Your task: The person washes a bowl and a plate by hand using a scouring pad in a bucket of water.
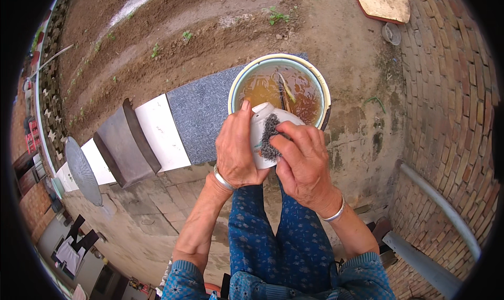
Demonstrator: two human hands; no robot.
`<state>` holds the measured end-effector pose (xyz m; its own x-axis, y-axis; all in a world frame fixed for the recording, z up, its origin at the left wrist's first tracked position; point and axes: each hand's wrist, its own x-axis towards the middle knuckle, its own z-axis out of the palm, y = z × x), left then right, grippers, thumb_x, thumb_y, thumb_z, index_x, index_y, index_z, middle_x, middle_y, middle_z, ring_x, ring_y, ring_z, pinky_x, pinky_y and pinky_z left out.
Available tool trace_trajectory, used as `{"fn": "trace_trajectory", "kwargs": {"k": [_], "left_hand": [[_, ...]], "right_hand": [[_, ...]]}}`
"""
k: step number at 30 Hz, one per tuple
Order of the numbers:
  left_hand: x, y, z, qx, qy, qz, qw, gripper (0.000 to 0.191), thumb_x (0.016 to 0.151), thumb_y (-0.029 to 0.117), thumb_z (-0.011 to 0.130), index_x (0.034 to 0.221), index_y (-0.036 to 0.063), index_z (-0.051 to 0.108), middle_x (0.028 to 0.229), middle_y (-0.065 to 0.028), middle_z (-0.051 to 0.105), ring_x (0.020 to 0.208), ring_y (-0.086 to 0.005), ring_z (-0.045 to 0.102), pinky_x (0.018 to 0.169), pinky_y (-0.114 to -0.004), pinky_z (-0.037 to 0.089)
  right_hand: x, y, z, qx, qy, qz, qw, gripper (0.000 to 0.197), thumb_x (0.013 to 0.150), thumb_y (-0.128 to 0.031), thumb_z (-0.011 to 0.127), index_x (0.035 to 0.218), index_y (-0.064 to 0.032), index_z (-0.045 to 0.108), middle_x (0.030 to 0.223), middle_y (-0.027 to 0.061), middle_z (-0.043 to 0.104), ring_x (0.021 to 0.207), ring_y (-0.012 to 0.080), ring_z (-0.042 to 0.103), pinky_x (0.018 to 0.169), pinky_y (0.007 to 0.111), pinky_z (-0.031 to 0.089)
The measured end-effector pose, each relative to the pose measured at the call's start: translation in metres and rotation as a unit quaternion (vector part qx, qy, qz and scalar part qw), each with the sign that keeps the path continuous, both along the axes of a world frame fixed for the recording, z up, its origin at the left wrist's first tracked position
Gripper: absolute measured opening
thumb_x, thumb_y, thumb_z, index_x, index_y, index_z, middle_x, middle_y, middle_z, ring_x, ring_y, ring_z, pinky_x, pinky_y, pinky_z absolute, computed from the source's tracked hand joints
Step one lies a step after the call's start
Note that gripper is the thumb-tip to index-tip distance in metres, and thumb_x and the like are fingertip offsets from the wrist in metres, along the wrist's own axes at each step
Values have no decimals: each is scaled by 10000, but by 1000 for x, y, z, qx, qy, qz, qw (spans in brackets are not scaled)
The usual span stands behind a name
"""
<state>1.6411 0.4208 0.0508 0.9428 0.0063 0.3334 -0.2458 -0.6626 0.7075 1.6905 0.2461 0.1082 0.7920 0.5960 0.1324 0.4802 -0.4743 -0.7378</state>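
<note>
My left hand (236,146) grips a white bowl (258,127) by its side. The bowl is tilted, with its outer surface and foot ring showing and a bit of coloured pattern low on it. Pressed on that surface is a grey scouring pad (271,142), pinched in the fingers of my right hand (303,158). Just beyond both hands stands a round enamel basin (323,83) of brownish water. Some slim, long things (284,89) rest in the water; what they are I cannot tell. The bowl overlaps the basin's near rim.
The basin sits at one end of a long blue-grey patterned surface (201,111). Farther left are a dark metal trough-like piece (126,142) and a round grey lid (83,172). A brick wall (453,103) and pipe (441,209) bound the right; tilled soil (157,32) lies beyond.
</note>
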Motion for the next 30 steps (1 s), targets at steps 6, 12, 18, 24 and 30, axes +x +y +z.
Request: {"fn": "trace_trajectory", "kwargs": {"k": [6, 12, 18, 24, 30], "left_hand": [[-12, -4, 5, -29, 53, -23, 998, 1152, 672, 232, 840, 1549, -98, 170, 1185, -288, 605, 1038, -392, 646, 951, -461, 488], [-35, -7, 15, -331, 146, 54, 931, 995, 634, 87, 656, 1544, -48, 276, 1224, -225, 609, 1193, -320, 604, 1053, -432, 446], [-40, -2, 10, -552, 210, 303, 748, 689, 693, 245, 572, 1304, -71, 541, 1197, -179, 629, 1072, -297, 621, 958, -378, 499], [-32, 27, -6, -680, 132, 399, 601, 669, 780, 185, 603, 1407, -8, 471, 1300, -149, 599, 1198, -320, 593, 1039, -439, 483], [-57, 55, -23, -671, 116, 441, 585, 716, 790, 170, 591, 1463, -5, 422, 1387, -144, 555, 1289, -317, 540, 1089, -469, 451]], "right_hand": [[42, -31, -41, 58, 345, -149, 925, 215, 888, -18, 535, 1077, 35, 621, 888, 124, 661, 805, 137, 619, 702, 302, 513], [11, -43, -85, 251, 587, -150, 755, 247, 939, -142, 575, 1089, 33, 662, 1040, 53, 674, 864, 94, 607, 790, 269, 507], [-26, 9, -63, 299, 655, -267, 641, 415, 980, -283, 595, 1235, 36, 667, 1106, 47, 708, 1020, 111, 609, 914, 280, 479], [0, -3, -46, 221, 486, -146, 833, 290, 892, -58, 517, 1107, 39, 684, 1016, 49, 699, 942, 105, 619, 884, 253, 483], [32, -41, -31, 194, 411, -218, 864, 281, 912, -60, 518, 1117, 21, 693, 1028, 54, 707, 942, 110, 641, 898, 255, 486]]}}
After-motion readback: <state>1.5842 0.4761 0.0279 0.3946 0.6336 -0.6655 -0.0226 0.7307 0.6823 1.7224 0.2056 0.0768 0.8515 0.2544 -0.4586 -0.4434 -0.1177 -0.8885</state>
